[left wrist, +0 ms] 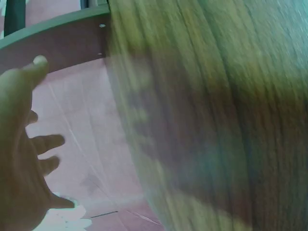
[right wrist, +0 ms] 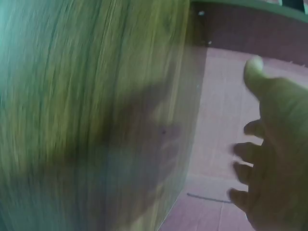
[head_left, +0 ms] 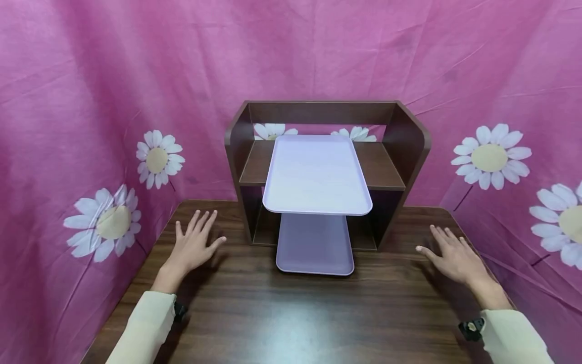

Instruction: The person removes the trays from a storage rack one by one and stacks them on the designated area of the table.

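Two pale lilac trays lie in a dark brown two-level shelf (head_left: 236,146). The upper tray (head_left: 318,174) rests on the middle board and juts out over its front edge. Below it, the lower tray (head_left: 314,245) sticks out of the bottom level onto the table. My left hand (head_left: 193,247), fingers spread, is over the table left of the shelf and holds nothing. To the shelf's right, my right hand (head_left: 456,260) also has its fingers extended and holds nothing. Both wrist views show the left hand (left wrist: 21,154) and right hand (right wrist: 281,144) apart from the tabletop, casting shadows.
The dark wood-grain table (head_left: 291,313) has its side edges near each hand. A pink curtain (head_left: 313,50) with white daisies surrounds the table at the back and both sides. A dark band (head_left: 471,328) is on the right wrist, and another (head_left: 179,311) on the left.
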Tool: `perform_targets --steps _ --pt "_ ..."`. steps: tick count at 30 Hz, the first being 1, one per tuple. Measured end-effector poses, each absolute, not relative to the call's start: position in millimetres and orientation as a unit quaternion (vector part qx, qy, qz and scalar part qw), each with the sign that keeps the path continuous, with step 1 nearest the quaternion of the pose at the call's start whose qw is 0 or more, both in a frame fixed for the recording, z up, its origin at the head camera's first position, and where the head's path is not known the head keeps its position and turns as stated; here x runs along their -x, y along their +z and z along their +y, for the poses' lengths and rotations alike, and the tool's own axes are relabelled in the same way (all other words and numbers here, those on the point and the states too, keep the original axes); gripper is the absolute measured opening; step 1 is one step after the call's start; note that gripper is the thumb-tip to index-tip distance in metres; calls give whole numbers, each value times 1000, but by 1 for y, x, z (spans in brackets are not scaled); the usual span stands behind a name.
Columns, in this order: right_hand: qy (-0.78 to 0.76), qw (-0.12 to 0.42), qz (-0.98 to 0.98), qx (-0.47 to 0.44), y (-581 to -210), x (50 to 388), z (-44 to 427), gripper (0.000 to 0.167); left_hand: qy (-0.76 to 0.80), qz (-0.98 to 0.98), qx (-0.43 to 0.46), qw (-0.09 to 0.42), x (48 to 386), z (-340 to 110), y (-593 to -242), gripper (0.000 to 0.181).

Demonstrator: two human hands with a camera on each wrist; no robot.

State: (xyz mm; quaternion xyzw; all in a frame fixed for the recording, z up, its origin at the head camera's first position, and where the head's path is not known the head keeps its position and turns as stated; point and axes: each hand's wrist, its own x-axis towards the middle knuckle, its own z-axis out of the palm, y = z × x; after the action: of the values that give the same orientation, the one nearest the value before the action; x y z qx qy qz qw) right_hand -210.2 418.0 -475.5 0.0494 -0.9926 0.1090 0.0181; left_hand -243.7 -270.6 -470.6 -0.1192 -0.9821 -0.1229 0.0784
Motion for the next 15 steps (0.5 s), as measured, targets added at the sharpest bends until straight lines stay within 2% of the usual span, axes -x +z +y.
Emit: perform_targets --steps 8,15 --pt "130 41 -990 -33 -459 198 390 47 -132 -962 167 173 235 -256 -457 51" --pt "216 10 -975 -46 -449 194 349 45 -191 -933 165 258 232 -237 -435 26"
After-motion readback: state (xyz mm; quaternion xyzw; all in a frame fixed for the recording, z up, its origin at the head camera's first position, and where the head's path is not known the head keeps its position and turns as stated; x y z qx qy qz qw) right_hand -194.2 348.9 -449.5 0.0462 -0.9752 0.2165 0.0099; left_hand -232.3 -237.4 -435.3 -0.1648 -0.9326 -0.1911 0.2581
